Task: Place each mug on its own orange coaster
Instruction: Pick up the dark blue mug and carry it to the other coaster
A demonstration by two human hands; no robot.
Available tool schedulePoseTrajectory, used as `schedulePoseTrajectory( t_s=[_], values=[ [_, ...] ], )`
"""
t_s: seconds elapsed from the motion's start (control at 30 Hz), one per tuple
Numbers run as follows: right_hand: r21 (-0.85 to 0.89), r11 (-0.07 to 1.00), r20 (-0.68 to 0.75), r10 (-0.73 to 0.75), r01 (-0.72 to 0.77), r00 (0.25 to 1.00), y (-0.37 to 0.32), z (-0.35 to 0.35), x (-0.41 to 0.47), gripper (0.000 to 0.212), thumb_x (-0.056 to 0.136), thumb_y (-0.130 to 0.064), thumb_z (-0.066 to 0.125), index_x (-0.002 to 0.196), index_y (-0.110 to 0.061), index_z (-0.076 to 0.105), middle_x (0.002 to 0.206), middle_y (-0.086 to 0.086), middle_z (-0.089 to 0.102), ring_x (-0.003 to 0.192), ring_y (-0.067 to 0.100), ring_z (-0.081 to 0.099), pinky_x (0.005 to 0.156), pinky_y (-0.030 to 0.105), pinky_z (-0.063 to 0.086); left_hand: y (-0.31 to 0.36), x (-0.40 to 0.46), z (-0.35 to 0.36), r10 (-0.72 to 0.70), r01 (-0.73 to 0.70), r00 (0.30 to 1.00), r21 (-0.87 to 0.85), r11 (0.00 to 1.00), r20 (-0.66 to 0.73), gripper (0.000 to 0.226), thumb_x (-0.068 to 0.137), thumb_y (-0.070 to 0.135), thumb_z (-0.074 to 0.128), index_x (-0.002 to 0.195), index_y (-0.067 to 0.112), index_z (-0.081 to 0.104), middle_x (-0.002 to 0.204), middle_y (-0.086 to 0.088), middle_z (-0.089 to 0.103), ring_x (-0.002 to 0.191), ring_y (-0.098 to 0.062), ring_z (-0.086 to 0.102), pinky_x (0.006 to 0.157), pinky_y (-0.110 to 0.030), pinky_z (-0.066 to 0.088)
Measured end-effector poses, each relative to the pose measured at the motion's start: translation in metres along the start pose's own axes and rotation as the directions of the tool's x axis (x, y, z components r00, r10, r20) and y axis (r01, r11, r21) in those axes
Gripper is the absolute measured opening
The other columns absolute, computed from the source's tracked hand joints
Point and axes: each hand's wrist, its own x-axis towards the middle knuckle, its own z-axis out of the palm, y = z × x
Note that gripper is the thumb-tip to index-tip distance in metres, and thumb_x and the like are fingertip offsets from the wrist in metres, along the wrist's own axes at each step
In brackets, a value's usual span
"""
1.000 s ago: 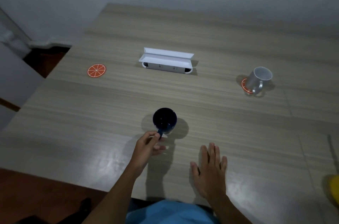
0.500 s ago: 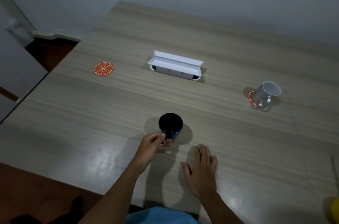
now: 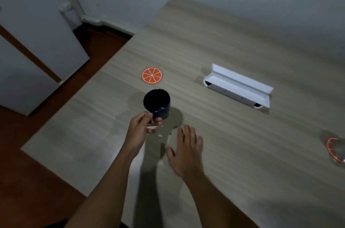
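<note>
My left hand (image 3: 141, 129) grips the handle of a dark blue mug (image 3: 157, 103), which hangs upright above the wooden table (image 3: 233, 153). An orange-slice coaster (image 3: 152, 75) lies bare on the table just beyond the mug, a little to its left. My right hand (image 3: 186, 151) hovers flat over the table with fingers spread and nothing in it, to the right of the mug. At the far right edge a second orange coaster (image 3: 331, 146) shows under a blurred silver mug (image 3: 338, 150), mostly cut off by the frame.
A white open box (image 3: 239, 86) lies on the table to the right of the bare coaster. The table's left edge drops to a dark wooden floor (image 3: 28, 162). A white cabinet (image 3: 31, 41) stands at the left by the wall.
My left hand has carried the blue mug up and to the left, close to the bare coaster. The view swung left, pushing the silver mug to the right edge. My right hand stays open.
</note>
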Motion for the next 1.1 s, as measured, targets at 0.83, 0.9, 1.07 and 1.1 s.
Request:
schedulePoseTrajectory(
  t_s=[0.83,0.9,1.07,1.1],
  values=[
    [-0.041,0.994,0.009,0.099,-0.099,0.995,-0.041,0.035,0.061,0.091,0.089,-0.073,0.033,0.162,-0.023,0.012,0.171,0.006,0.008,0.158,0.032,0.001,0.124,0.061,0.014,0.03,0.19,-0.028,0.053,-0.066,0.975,-0.053,0.996,-0.217,0.03,0.099,0.016,0.042,0.084,0.011,0.067,0.076,-0.004,0.071,0.077,-0.018,0.069,0.056,-0.026,0.05],
    [-0.034,0.994,0.007,0.101,-0.101,0.995,-0.04,0.035,0.061,0.09,0.09,-0.073,0.033,0.162,-0.023,0.013,0.172,0.006,0.009,0.158,0.032,0.002,0.124,0.06,0.013,0.03,0.196,-0.027,0.058,-0.063,0.979,-0.02,0.998,-0.196,0.03,0.097,0.018,0.043,0.086,0.011,0.07,0.077,-0.002,0.073,0.079,-0.018,0.07,0.058,-0.028,0.051],
    [-0.016,0.995,-0.001,0.099,-0.099,0.995,-0.039,0.038,0.061,0.089,0.09,-0.072,0.035,0.162,-0.023,0.014,0.172,0.004,0.008,0.158,0.03,0.001,0.124,0.059,0.012,0.033,0.207,-0.022,0.042,-0.043,0.984,-0.004,0.999,-0.17,0.032,0.093,0.021,0.043,0.088,0.005,0.071,0.083,-0.009,0.074,0.081,-0.021,0.071,0.065,-0.044,0.054],
    [-0.013,0.995,-0.003,0.1,-0.1,0.995,-0.039,0.038,0.061,0.089,0.09,-0.072,0.035,0.162,-0.024,0.015,0.172,0.004,0.008,0.158,0.03,0.0,0.124,0.059,0.011,0.034,0.208,-0.02,0.037,-0.038,0.985,-0.005,0.999,-0.171,0.032,0.094,0.02,0.043,0.088,0.005,0.071,0.082,-0.009,0.074,0.08,-0.021,0.071,0.067,-0.046,0.055]
  ],
)
